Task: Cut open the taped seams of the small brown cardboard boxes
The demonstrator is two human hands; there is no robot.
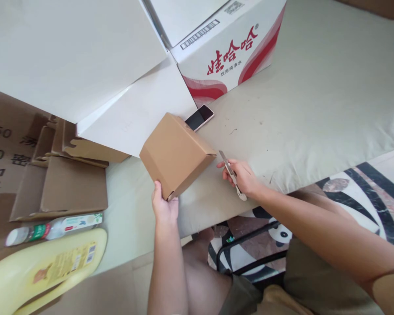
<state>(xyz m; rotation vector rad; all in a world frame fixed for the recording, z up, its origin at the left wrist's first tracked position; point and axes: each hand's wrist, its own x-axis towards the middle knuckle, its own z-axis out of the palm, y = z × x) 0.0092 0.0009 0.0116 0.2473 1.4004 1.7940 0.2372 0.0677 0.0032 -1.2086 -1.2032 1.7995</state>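
A small brown cardboard box is tilted over the cloth-covered surface. My left hand grips its near lower corner, thumb on the face and the other fingers mostly hidden underneath. To the right of the box, my right hand is closed around a utility knife. The blade is out and points up toward the box's right corner, apart from it. Behind the box lies a phone with a dark screen, partly covered by the box.
A white carton with red lettering stands at the back, beside larger white boxes. Folded brown cardboard fills the left side. A plastic bottle and a yellow jug lie at lower left. The cloth-covered surface extends right.
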